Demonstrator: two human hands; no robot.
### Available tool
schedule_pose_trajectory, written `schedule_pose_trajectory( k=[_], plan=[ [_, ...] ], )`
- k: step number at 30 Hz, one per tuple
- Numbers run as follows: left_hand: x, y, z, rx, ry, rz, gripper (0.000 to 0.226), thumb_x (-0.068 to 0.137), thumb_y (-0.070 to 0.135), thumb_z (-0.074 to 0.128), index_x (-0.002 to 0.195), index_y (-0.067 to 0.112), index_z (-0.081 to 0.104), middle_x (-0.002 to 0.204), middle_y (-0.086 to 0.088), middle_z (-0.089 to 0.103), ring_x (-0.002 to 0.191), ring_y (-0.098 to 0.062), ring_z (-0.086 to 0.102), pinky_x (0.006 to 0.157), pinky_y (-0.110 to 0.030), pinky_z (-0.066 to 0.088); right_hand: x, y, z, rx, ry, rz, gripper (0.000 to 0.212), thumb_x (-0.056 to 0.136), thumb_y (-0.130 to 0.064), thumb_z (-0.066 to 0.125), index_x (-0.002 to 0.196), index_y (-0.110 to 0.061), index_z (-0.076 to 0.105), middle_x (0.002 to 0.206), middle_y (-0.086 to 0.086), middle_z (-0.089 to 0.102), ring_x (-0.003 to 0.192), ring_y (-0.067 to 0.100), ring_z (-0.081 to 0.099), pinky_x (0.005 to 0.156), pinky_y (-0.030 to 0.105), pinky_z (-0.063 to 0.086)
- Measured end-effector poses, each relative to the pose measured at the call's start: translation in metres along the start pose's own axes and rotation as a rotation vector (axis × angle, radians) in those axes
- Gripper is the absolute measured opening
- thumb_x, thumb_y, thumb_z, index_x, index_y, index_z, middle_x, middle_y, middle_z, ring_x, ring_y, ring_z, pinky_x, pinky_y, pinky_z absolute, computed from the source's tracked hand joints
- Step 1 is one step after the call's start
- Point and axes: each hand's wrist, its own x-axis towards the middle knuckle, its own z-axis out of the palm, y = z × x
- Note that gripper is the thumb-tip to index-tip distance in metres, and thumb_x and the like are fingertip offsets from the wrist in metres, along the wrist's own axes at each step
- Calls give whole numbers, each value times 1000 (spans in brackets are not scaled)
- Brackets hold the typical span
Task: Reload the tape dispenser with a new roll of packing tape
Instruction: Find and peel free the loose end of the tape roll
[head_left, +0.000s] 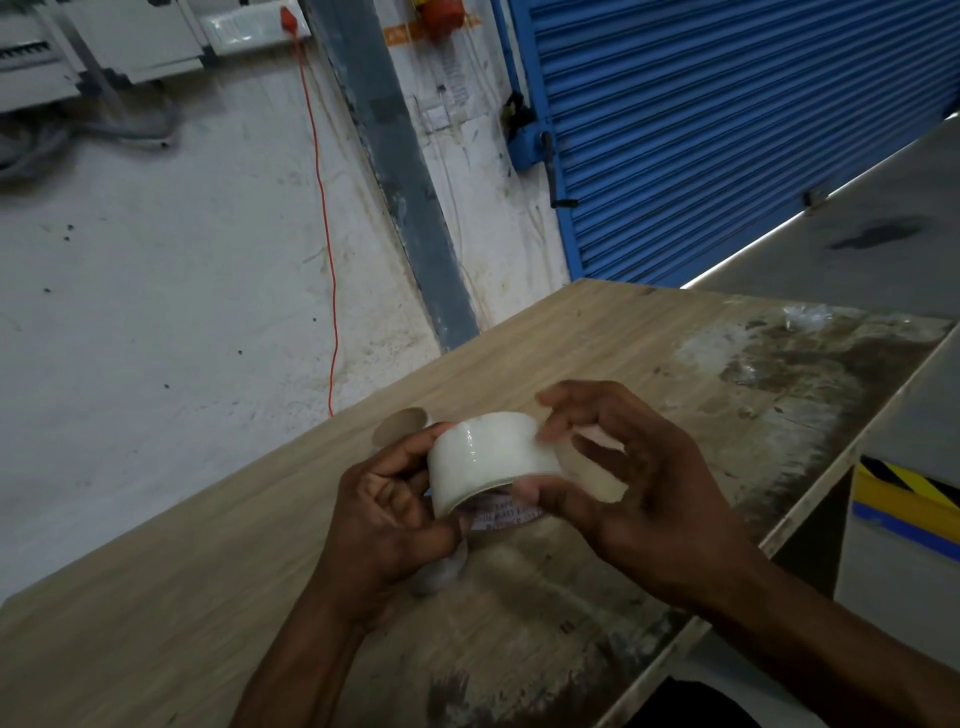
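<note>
Both hands gripping tape roll (493, 457) over wooden table (208, 597), empty core (400, 426) behind

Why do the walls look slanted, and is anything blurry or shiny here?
In the head view, the wide-angle lens tilts and bends the blue shutter; the right hand fingertips are motion-blurred; glare streaks the tape roll gripped by the left hand; the table is dim.
</note>
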Motion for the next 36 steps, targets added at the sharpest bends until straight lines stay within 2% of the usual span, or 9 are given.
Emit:
schedule_pose_trajectory(
  k=[2, 4, 10, 13, 16, 21, 26, 32, 36],
  plan=[
    [-2, 2, 5, -11, -15, -7, 72, 52, -1, 89, 121, 11, 70, 125, -3, 74, 120, -24, 69, 90, -28, 59, 1, -2, -2, 49, -97, 123, 64, 64, -38, 93, 121, -41, 65, 129, -22, 64, 127, 1, 57, 96, 35, 56],
    [-2, 8, 7, 33, -45, 11, 70, 51, 10, 94, 117, 20, 74, 125, 0, 74, 120, -21, 69, 90, -27, 58, 5, -2, -8, 23, -150, 82, 63, 65, -31, 94, 122, -34, 68, 122, -20, 69, 119, 0, 63, 85, 26, 60],
    [-8, 38, 10, 600, -170, 98, 75, 64, 17, 98, 132, 24, 67, 129, 13, 71, 124, -8, 65, 102, -29, 55, 28, -13, -32, -188, -401, -52, 70, 62, -20, 97, 126, -23, 70, 127, -15, 68, 124, 3, 61, 98, 24, 55],
    [-10, 37, 27, 678, -23, 163, 67, 62, 23, 98, 121, 35, 70, 115, 24, 74, 106, 1, 71, 89, -22, 59, 35, -16, -30, -304, -194, -66, 70, 62, -25, 95, 126, -32, 67, 128, -18, 63, 121, -2, 59, 99, 26, 56],
    [-10, 25, 37, 635, 200, 148, 64, 60, 24, 99, 116, 35, 71, 108, 23, 76, 100, 3, 72, 82, -18, 60, 27, -24, -22, -382, 132, 112, 41, 66, -34, 92, 100, -37, 70, 93, -15, 72, 86, -1, 68, 78, 30, 62],
    [-13, 12, 47, 601, 345, 142, 69, 53, 46, 95, 115, 26, 74, 103, 12, 78, 95, -7, 75, 79, -29, 64, 7, -29, 4, 43, 110, 409, 36, 75, -36, 87, 107, -27, 73, 84, -12, 79, 80, 2, 76, 76, 34, 64],
    [-10, 24, 38, 554, 219, 96, 56, 54, 41, 99, 103, 26, 77, 95, 11, 78, 90, -8, 75, 80, -38, 65, 23, -22, -2, 210, 103, 461, 21, 88, -16, 76, 109, -14, 77, 96, 1, 80, 89, 18, 78, 81, 50, 64],
    [0, 39, -6, 667, -90, 85, 91, 72, 23, 94, 149, 32, 46, 153, 22, 47, 143, -4, 45, 115, -38, 44, 30, -25, -15, 11, -252, 272, 16, 93, -14, 70, 104, -19, 81, 98, -9, 80, 96, 9, 75, 90, 42, 61],
    [-3, 37, 5, 620, -172, 22, 71, 66, -1, 94, 128, 24, 69, 125, 12, 73, 120, -9, 68, 98, -41, 59, 32, -28, -12, -38, -375, 169, 13, 90, -14, 73, 100, -16, 81, 95, -7, 80, 95, 9, 75, 88, 34, 61]
  ],
)
